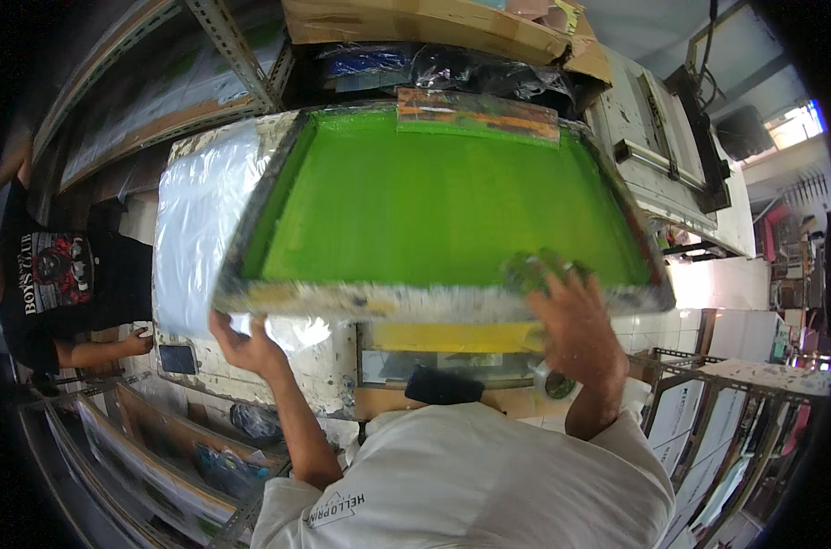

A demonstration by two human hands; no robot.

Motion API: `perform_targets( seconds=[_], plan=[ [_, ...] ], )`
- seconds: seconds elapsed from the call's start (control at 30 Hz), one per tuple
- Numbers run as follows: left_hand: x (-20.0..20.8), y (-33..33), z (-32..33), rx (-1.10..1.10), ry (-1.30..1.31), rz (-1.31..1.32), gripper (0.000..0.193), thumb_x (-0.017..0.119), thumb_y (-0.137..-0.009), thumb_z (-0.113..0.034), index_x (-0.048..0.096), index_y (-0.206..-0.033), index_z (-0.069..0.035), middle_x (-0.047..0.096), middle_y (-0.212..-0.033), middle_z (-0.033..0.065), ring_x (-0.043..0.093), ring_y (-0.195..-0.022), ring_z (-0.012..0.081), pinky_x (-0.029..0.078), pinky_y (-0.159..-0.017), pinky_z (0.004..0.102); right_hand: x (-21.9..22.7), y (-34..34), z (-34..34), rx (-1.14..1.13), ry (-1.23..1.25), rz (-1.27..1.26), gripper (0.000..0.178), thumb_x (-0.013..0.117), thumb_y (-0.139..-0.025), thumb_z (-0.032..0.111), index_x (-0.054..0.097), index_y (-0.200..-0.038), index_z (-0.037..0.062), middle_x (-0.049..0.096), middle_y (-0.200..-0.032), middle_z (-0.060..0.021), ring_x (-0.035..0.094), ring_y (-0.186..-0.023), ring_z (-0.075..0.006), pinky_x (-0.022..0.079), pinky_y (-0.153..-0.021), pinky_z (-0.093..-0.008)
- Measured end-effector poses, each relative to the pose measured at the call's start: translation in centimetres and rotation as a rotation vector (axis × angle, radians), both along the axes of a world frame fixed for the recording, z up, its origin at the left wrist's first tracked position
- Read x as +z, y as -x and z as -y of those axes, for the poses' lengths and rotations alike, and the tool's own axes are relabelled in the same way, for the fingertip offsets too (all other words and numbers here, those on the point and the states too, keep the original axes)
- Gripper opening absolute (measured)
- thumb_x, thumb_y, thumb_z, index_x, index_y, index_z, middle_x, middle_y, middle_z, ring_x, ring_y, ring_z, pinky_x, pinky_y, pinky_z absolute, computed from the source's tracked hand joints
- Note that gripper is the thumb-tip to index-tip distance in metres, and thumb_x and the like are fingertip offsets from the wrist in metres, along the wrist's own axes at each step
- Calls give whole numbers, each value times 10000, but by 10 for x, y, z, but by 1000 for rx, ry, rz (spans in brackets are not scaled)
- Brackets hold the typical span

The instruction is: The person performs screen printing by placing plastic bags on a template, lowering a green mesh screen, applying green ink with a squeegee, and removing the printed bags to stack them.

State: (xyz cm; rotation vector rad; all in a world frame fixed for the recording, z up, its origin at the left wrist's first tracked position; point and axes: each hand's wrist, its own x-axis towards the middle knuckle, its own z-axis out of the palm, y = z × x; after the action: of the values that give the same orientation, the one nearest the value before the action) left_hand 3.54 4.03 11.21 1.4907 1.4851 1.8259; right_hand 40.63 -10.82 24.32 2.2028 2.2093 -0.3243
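Observation:
A screen printing frame [342, 300] lies before me, its mesh covered with bright green ink [452, 210]. Its near bar is blurred and stands raised above the table. My left hand [251, 348] is closed on the near bar by the left corner, fingers at its lower edge. Toward the right end, my right hand [575, 325] grips the same bar, with its fingers reaching over onto the inked side. A smeared dark patch surrounds those fingertips, and I cannot make out what it is. Against the far bar rests a wooden squeegee [477, 113], streaked orange and green.
Clear plastic sheeting [205, 210] covers the stained table left of the frame. Behind stands a cardboard box [434, 26] with dark plastic-wrapped bundles. Metal racks [237, 55] rise at the left. A person in a black shirt [77, 284] stands beyond the table's left end.

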Motion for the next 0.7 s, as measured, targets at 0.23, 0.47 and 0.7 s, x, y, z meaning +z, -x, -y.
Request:
perform_targets(
  seconds=[0.23,0.47,0.7],
  plan=[
    [9,-48,-50,-201,186,-153,498,692,-783,-116,503,-1230,-3,606,-1061,98,502,-1041,192,358,-907,350,55,-40,-33,-139,-617,222,486,645,-705,68,532,-1177,43,507,-1236,-173,438,-1176,-376,278,-976,-535],
    [-102,-90,18,-61,255,-860,191,734,-717,-167,671,-820,-20,624,-898,132,559,-824,341,447,-716,425,80,-61,-58,-127,-608,81,544,609,-749,87,486,-1272,10,455,-1313,-261,365,-1266,-417,169,-1093,-529],
    [-110,-102,13,-160,230,-601,67,647,-788,-68,627,-806,-7,622,-803,141,572,-714,312,449,-660,395,86,-58,-62,-194,-578,46,542,604,-766,96,484,-1289,20,439,-1336,-268,322,-1312,-413,160,-1097,-525]
  ],
)
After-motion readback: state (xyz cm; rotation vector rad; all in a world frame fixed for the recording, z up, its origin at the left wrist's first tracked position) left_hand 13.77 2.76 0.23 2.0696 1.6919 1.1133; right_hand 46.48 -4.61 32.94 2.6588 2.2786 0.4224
